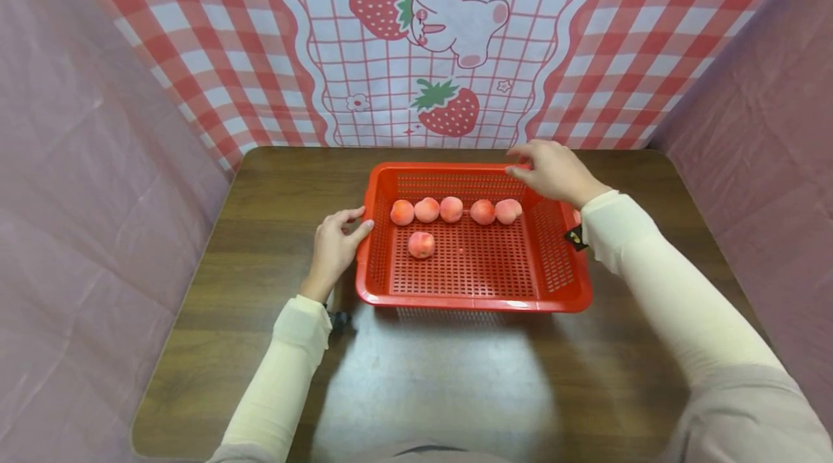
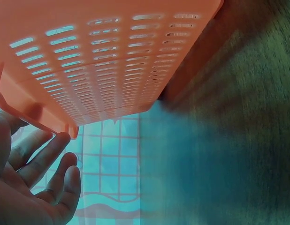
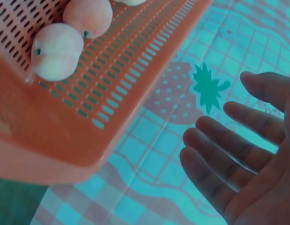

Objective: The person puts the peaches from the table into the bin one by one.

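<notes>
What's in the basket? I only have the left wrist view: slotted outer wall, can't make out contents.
Observer: Six peaches in the red basket, per the head view.
Operator: Layout? One pile?
Observer: No. Five sit in a rough row toward the far wall; the sixth sits nearer the wearer, toward the left.
Operator: Right hand is out of my frame. Holding anything?
Observer: Nothing. The right wrist view shows it empty, fingers apart.
</notes>
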`<act>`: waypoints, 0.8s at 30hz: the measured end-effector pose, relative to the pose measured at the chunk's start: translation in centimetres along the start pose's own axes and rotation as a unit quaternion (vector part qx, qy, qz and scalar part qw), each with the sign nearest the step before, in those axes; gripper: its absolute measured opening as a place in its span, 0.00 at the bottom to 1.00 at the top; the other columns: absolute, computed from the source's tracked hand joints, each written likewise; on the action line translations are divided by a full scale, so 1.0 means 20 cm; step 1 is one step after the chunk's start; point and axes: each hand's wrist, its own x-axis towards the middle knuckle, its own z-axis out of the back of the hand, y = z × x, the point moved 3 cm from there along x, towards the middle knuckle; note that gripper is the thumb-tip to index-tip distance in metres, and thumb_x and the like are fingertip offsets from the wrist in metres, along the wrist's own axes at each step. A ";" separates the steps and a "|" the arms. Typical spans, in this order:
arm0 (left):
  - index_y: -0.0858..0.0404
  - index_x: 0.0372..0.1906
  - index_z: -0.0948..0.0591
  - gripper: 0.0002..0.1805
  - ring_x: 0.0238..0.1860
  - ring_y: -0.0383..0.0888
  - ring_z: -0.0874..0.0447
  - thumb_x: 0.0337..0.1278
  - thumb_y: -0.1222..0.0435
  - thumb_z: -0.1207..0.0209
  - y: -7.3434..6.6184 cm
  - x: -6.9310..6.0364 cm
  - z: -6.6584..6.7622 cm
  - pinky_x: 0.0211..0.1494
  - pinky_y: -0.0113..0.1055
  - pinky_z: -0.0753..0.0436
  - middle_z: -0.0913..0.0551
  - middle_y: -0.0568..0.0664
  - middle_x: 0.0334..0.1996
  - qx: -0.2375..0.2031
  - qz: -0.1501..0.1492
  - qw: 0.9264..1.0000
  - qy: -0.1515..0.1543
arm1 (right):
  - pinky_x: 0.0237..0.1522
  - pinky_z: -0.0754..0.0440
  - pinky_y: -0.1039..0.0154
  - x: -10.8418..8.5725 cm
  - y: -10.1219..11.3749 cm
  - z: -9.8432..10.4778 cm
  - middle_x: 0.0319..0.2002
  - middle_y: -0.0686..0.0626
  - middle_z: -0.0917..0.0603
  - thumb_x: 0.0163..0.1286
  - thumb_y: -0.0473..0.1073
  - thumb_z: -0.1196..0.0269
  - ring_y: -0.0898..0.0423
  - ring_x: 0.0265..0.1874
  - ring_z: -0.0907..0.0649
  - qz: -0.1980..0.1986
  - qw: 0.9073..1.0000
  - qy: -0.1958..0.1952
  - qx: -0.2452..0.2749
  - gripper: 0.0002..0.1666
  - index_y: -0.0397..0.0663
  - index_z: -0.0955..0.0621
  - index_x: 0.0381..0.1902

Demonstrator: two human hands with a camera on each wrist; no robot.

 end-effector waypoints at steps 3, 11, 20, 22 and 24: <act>0.63 0.52 0.15 0.19 0.47 0.57 0.18 0.57 0.59 0.34 0.00 0.00 0.00 0.51 0.49 0.18 0.14 0.60 0.48 -0.001 0.002 1.000 0.001 | 0.49 0.22 0.45 -0.01 -0.02 0.02 0.50 0.38 0.16 0.71 0.49 0.41 0.44 0.48 0.18 -0.003 1.000 -0.011 0.005 0.24 0.43 0.22 0.60; 0.62 0.52 0.15 0.19 0.47 0.57 0.18 0.57 0.58 0.34 0.01 0.01 0.00 0.52 0.49 0.19 0.14 0.59 0.48 0.003 0.009 1.000 0.005 | 0.47 0.22 0.44 -0.05 -0.08 0.09 0.46 0.38 0.16 0.72 0.50 0.42 0.43 0.45 0.18 -0.003 0.999 -0.037 0.009 0.22 0.42 0.21 0.57; 0.63 0.53 0.16 0.20 0.48 0.57 0.18 0.57 0.59 0.34 0.01 0.00 -0.01 0.52 0.49 0.18 0.14 0.59 0.49 0.000 0.010 1.000 0.007 | 0.46 0.22 0.43 -0.09 -0.16 0.18 0.45 0.37 0.15 0.71 0.49 0.42 0.42 0.43 0.17 -0.016 0.998 -0.054 -0.005 0.22 0.41 0.20 0.56; 0.63 0.52 0.16 0.19 0.49 0.57 0.18 0.57 0.59 0.34 0.01 0.00 0.00 0.52 0.48 0.18 0.14 0.59 0.49 -0.002 0.008 1.000 0.006 | 0.45 0.22 0.43 -0.10 -0.18 0.20 0.45 0.37 0.15 0.71 0.49 0.42 0.42 0.43 0.17 -0.022 0.998 -0.060 -0.007 0.22 0.40 0.20 0.56; 0.63 0.52 0.16 0.19 0.49 0.57 0.18 0.57 0.59 0.34 0.01 0.01 0.00 0.52 0.48 0.18 0.14 0.59 0.49 -0.003 0.007 1.000 0.005 | 0.45 0.22 0.43 -0.11 -0.20 0.22 0.45 0.36 0.15 0.72 0.49 0.42 0.42 0.43 0.18 -0.027 0.998 -0.065 -0.008 0.23 0.40 0.21 0.56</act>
